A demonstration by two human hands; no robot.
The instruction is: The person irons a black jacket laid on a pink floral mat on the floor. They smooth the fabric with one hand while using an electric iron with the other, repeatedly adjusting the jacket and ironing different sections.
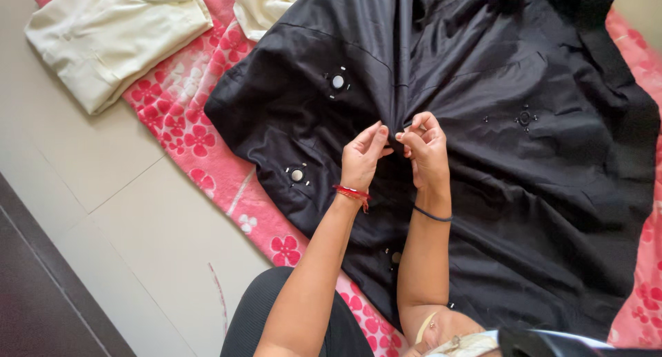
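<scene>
— Where does the black garment lie, and which way does it run?

— Spread flat over a pink floral sheet on the tiled floor, its centre fold running from the person's lap up toward the top edge.

— And the hands?

— The left hand and right hand both pinch the fabric at that fold, fingertips nearly touching.

— Anything else?

— Round silver-and-white embellishments dot the cloth; a folded cream garment sits upper left.
</scene>
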